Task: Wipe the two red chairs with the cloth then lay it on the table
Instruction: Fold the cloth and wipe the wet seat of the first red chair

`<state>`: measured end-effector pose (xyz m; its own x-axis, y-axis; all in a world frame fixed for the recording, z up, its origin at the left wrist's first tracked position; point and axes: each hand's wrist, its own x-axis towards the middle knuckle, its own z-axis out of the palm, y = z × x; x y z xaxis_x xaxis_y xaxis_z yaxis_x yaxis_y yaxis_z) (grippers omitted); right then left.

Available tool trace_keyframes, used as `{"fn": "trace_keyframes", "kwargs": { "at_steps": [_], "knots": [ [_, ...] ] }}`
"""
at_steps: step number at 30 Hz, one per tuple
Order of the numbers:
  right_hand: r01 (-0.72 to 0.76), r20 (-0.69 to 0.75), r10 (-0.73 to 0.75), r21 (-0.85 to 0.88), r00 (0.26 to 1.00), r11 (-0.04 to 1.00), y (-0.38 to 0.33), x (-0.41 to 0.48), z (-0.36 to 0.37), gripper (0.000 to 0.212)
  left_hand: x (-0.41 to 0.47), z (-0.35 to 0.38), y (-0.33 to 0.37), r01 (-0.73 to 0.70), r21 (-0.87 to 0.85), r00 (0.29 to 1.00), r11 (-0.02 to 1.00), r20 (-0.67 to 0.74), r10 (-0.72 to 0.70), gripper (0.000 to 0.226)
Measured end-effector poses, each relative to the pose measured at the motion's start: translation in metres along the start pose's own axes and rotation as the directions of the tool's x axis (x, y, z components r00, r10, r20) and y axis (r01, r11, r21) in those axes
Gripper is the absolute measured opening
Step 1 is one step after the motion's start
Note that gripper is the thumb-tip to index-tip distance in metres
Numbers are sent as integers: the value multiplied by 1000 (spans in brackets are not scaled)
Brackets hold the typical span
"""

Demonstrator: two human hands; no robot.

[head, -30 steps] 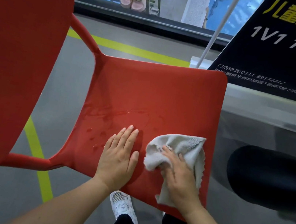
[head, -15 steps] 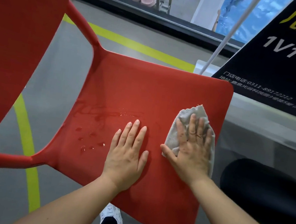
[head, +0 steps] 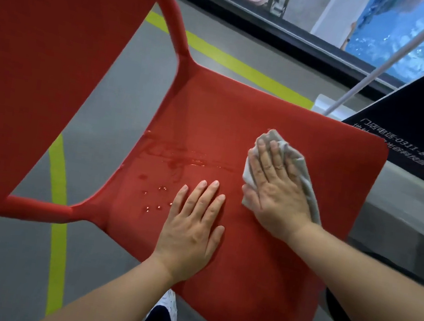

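One red chair seat (head: pixel 276 148) was part-wiped as I watched: right hand (head: pixel 275 186), fingers flat, pressing the grey cloth (head: pixel 300 168) at two o'clock, left hand (head: pixel 192 229) splayed empty, droplets (head: pixel 155 201) remaining at nine.

A glossy red plastic chair (head: pixel 276 148) fills the centre; the crumpled cloth (head: pixel 292 156) looks pale grey; yellow-green curved floor stripes (head: pixel 61 179) cross grey flooring lower left.

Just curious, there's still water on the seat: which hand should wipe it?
Probably the right hand: it presses the cloth flat, beside the droplets. The left hand lies bare on the seat.
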<state>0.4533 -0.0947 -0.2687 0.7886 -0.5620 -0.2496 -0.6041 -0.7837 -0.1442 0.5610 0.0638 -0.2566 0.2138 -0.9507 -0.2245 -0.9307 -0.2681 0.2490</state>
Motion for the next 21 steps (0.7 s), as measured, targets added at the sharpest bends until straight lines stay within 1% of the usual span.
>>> {"fn": "trace_keyframes", "kwargs": {
  "at_steps": [4, 8, 11, 13, 14, 15, 18, 21],
  "knots": [
    [149, 52, -149, -7, 988, 989, -51, -24, 6, 65, -18, -2, -19, 90, -84, 993, 992, -66, -96, 53],
    [276, 59, -277, 13, 959, 961, -90, -47, 13, 61, -33, -7, -48, 180, -94, 978, 979, -87, -188, 55],
    [421, 67, -422, 31, 904, 907, -109, -60, 16, 58, -38, -13, -65, 192, -76, 977, 979, -77, -197, 57],
    [498, 77, -498, 24, 864, 867, -108, -62, 16, 56, -38, -15, -73, 192, -73, 977, 979, -76, -198, 57],
    [500, 78, -499, 8, 863, 866, -103, -58, 15, 55, -37, -16, -75, 194, -74, 977, 978, -77, -199, 57],
    [466, 71, -464, -13, 883, 885, -95, -52, 13, 56, -35, -16, -76, 192, -75, 978, 979, -73, -197, 57],
    [262, 38, -260, -65, 965, 963, -69, -26, 4, 58, -28, -15, -76, 187, -72, 979, 980, -73, -193, 56],
    [156, -13, -158, -74, 987, 985, -50, 2, -3, 59, -20, -14, -72, 197, -52, 976, 979, -81, -201, 56]
  ]
}}
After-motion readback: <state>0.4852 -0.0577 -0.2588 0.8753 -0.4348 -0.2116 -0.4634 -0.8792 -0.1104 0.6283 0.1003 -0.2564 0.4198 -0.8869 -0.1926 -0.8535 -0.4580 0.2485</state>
